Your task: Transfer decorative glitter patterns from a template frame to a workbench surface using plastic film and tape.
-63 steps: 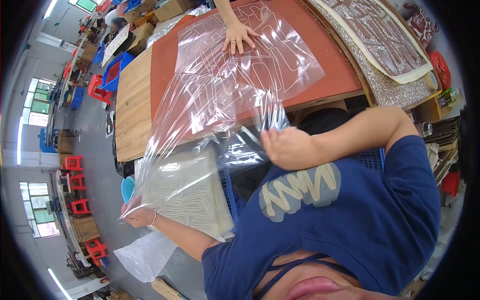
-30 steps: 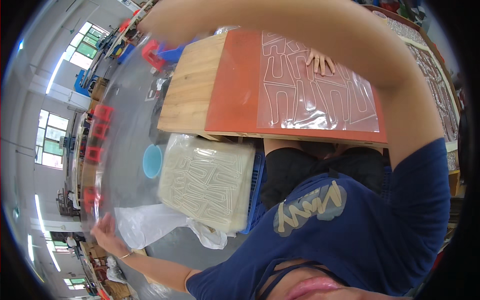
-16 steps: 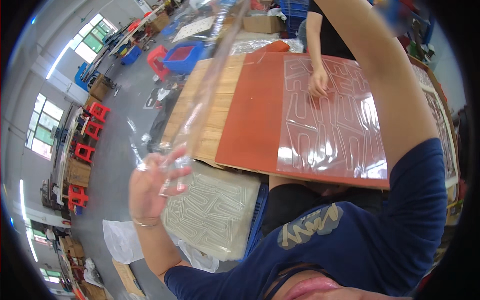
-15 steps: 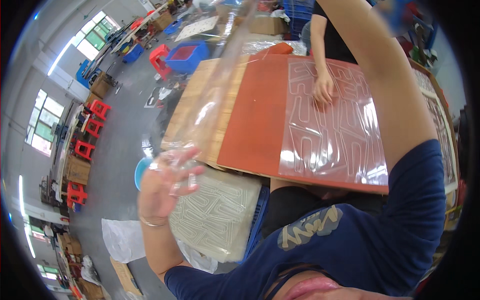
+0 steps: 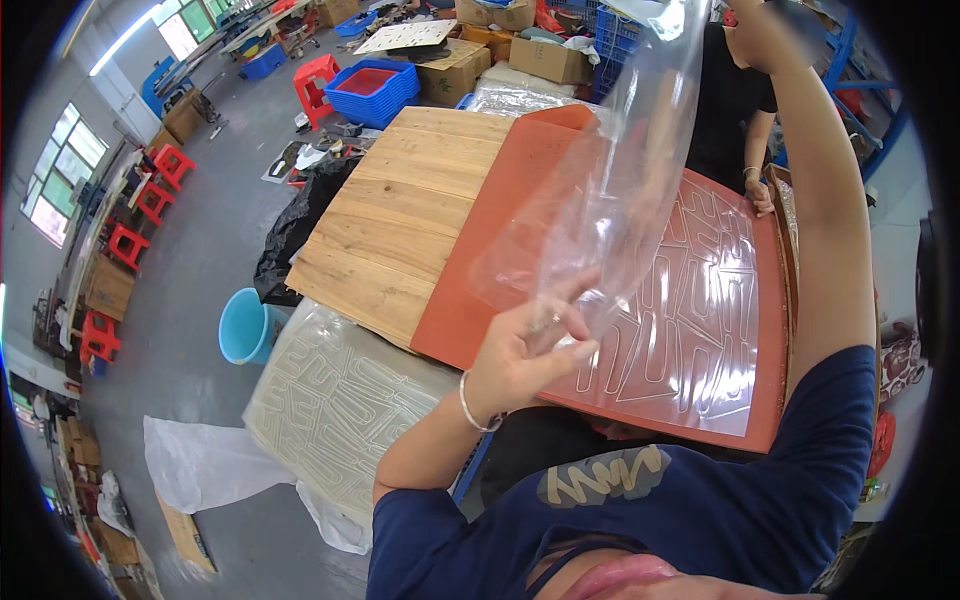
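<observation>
- clear plastic film sheet (image 5: 620, 190) held up in the air, stretched from the left hand (image 5: 525, 345) at its lower end up to the raised right arm (image 5: 825, 220) at the top edge of the view; creased, see-through, hanging over the orange mat (image 5: 500, 230)
- left hand pinches the sheet's lower edge, thumb against fingertips, other fingers loosely curled; thin bracelet (image 5: 468, 400) on the wrist
- right hand itself blurred at the top rim, cannot tell its grip; forearm runs down the right side of the sheet
- just beyond the left hand: orange mat lying flat on the wooden surface (image 5: 400, 220), with a second clear sheet of pale cut-out strip shapes (image 5: 690, 330) laid flat on its right part
- far side of the mat, past the raised sheet: another person in a black top (image 5: 730, 90), one hand (image 5: 760, 195) touching the mat's edge
- left of and below the left hand: stack of pale patterned sheets (image 5: 340, 400) under plastic, next to the surface edge
- further left: light blue bucket (image 5: 245, 325) on the floor, black bag (image 5: 295, 225) beside it, white plastic (image 5: 200, 465) on the floor below
- well beyond: blue crate (image 5: 375, 90), red stools (image 5: 140, 200), cardboard boxes (image 5: 520, 40)
</observation>
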Tool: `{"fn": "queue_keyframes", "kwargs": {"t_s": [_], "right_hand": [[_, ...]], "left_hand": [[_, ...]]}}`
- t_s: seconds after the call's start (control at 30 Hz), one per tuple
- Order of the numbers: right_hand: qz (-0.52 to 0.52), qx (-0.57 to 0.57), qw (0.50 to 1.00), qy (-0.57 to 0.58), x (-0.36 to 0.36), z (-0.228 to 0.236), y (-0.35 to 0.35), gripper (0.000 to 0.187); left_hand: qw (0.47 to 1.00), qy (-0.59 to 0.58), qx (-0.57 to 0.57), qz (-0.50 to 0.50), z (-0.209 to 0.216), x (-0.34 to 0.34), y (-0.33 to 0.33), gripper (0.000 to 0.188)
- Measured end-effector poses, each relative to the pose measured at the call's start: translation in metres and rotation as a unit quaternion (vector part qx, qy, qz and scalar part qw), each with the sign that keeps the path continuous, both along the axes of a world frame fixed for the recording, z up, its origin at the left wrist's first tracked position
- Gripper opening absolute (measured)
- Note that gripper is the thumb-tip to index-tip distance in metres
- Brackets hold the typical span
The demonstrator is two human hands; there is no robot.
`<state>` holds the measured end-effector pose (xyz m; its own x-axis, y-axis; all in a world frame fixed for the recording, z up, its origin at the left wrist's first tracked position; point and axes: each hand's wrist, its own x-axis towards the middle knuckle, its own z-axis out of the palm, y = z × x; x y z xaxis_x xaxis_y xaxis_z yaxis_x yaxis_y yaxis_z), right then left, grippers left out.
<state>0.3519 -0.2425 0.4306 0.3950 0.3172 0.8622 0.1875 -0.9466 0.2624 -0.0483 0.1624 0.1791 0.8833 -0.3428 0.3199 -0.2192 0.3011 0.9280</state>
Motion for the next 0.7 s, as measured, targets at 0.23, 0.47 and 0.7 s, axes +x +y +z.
{"fn": "queue_keyframes", "kwargs": {"t_s": [0.23,0.47,0.7], "right_hand": [[0.282,0.095,0.953,0.056,-0.002,-0.033,0.135,0.034],[-0.003,0.083,0.997,-0.002,0.048,-0.154,0.285,0.032],[0.185,0.338,0.873,0.298,0.118,-0.275,0.388,0.063]], "left_hand": [[0.968,0.080,-0.130,0.201,0.002,0.018,0.049,0.014],[0.890,0.170,-0.063,0.418,-0.044,0.041,0.116,0.016],[0.805,0.161,-0.016,0.570,-0.131,0.079,0.192,0.022]]}}
